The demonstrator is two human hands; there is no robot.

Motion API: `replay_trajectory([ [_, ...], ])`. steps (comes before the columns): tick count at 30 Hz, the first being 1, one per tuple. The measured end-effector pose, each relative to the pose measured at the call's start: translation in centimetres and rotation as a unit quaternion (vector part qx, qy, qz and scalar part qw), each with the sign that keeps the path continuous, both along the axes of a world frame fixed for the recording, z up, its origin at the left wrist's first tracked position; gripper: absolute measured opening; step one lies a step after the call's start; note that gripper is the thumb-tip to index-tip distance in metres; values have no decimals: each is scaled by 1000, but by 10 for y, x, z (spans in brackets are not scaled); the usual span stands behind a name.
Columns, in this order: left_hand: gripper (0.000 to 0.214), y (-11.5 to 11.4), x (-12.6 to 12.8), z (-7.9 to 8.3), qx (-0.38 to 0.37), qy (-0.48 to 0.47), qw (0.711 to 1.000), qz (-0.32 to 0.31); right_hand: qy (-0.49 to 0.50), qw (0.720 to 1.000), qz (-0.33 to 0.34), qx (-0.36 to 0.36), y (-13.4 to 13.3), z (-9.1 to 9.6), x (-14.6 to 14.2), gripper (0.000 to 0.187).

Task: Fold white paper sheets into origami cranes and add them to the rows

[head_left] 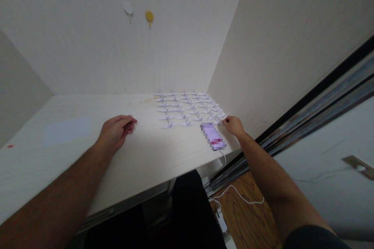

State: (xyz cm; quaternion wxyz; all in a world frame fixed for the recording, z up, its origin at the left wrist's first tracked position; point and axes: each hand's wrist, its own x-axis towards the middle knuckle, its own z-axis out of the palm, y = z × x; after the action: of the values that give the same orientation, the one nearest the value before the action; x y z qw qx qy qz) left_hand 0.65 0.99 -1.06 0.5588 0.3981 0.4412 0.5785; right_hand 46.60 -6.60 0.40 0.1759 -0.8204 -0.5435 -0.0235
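Note:
Rows of small white folded paper cranes (184, 123) stand on the right part of the pale table. At the front right corner of these rows is my right hand (233, 125), its thumb and fingers pinched together at a paper crane (218, 121); the fingertips partly hide the contact. My left hand (117, 129) hovers over or rests on the table left of the cranes, fingers curled together with nothing visible in them. A phone (212, 135) with a blurred lilac screen lies just in front of the cranes, close to my right hand.
White sheets of paper (67, 130) lie on the left of the table (140, 159). Walls stand behind and at the right; a white hook (127, 8) and a yellow hook (149, 16) are on the back wall. A charging cable (224, 158) runs down to a power strip (221, 221).

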Motion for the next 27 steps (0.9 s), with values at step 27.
replay_trajectory([
  [27, 18, -1, 0, -7, 15, 23, 1000, -3, 142, 974, 103, 146, -18, 29, -88, 24],
])
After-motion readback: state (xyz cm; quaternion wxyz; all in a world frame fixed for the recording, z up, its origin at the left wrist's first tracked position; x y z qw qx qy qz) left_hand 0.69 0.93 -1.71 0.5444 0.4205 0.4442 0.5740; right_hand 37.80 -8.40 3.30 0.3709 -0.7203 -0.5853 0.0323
